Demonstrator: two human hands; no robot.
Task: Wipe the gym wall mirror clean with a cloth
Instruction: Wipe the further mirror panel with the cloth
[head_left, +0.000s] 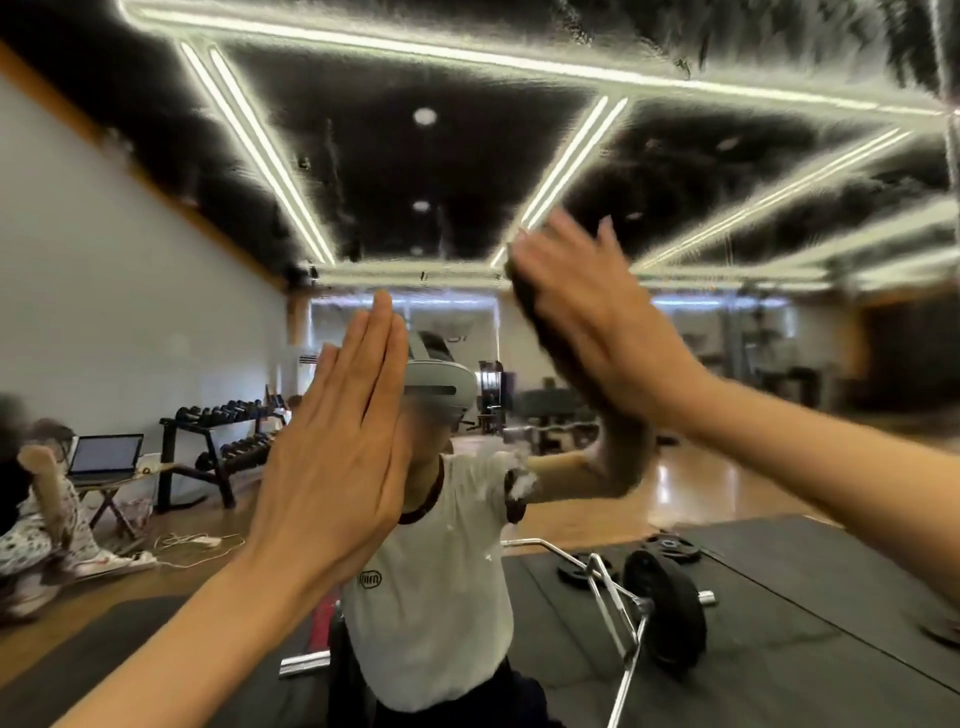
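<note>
The wall mirror (519, 171) fills the whole view and reflects the gym and my own figure in a white shirt. My left hand (337, 452) lies flat against the glass, fingers straight and held together, holding nothing. My right hand (597, 317) presses a dark grey-brown cloth (545, 332) against the mirror at upper centre right. The cloth shows along the hand's left edge and hangs below it, blurred by motion. A smeared, streaky film covers the upper part of the glass.
Reflected in the mirror: a dumbbell rack (223, 436) and a laptop on a folding stand (106, 457) at left, a person crouched at far left (41, 499), a barbell with plates (665, 603) on black floor mats at lower right.
</note>
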